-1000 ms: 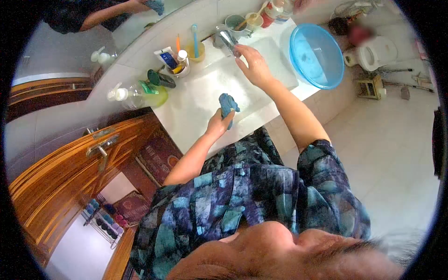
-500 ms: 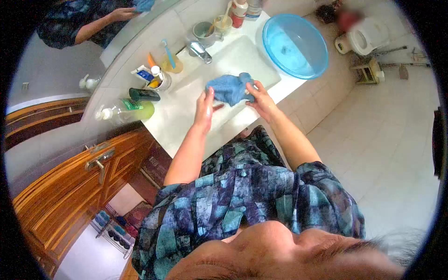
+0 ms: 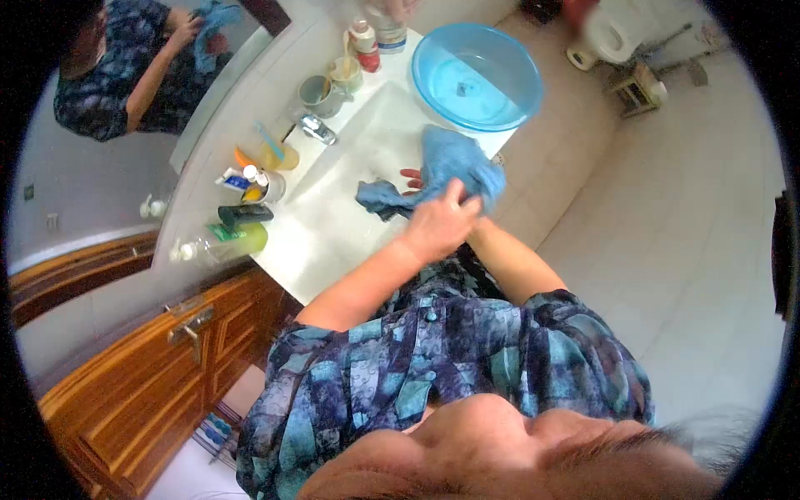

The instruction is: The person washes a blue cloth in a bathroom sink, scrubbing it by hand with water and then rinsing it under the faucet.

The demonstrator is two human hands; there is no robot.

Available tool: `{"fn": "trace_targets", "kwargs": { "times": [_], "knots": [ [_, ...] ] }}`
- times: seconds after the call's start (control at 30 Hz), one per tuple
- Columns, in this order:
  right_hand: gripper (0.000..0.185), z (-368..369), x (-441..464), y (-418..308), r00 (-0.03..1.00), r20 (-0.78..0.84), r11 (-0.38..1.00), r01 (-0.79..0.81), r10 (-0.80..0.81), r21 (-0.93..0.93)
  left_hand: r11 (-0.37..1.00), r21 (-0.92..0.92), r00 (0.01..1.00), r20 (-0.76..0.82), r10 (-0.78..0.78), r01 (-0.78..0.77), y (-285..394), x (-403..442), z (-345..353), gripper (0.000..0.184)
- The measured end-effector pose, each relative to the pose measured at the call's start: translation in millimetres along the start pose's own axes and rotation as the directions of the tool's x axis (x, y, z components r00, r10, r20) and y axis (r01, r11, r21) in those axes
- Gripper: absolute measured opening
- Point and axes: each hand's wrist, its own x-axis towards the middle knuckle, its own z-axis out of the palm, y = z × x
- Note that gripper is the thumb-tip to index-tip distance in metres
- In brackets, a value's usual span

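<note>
A blue cloth, crumpled and partly spread, is held in both hands above the front right of the white sink. My left hand crosses in front of the right wrist, its fingers closed on the cloth's lower edge. Most of my right hand is behind the cloth. Only a few of its fingertips show past the cloth's left side, and part of the cloth hangs down there. The sink basin lies under the hands, with a chrome faucet at its back edge.
A blue plastic basin stands on the counter's right end. Along the back are mugs, a red-and-white bottle, a cup with toothpaste and a green liquid bottle. A mirror is at left, above a wooden door.
The cloth has moved right and been opened out from a bunched shape. My left hand has crossed over to the right, and my right hand has gone behind the cloth. The view has shifted slightly.
</note>
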Motion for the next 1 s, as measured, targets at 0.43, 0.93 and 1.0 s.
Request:
{"fn": "trace_targets", "kwargs": {
  "times": [0.43, 0.93, 1.0],
  "knots": [
    [0.035, -29, -40, -64, 0.815, 0.355, -0.116, 0.341, -0.458, -0.933, 0.718, -0.682, 0.847, -0.292, -0.443, 0.141, -44, 52, 35, 0.056],
    [0.034, -40, 39, -45, 0.853, -0.443, 0.943, 0.329, -0.275, 0.047, -0.211, -0.953, 0.490, 0.293, -0.821, 0.216, -134, -85, 11, 0.072],
    [0.043, -95, 88, 1, 0.799, -0.290, 0.837, 0.429, -0.527, -0.341, -0.231, -0.953, 0.452, 0.296, -0.841, 0.194, -106, -103, 22, 0.071]
  ]
}}
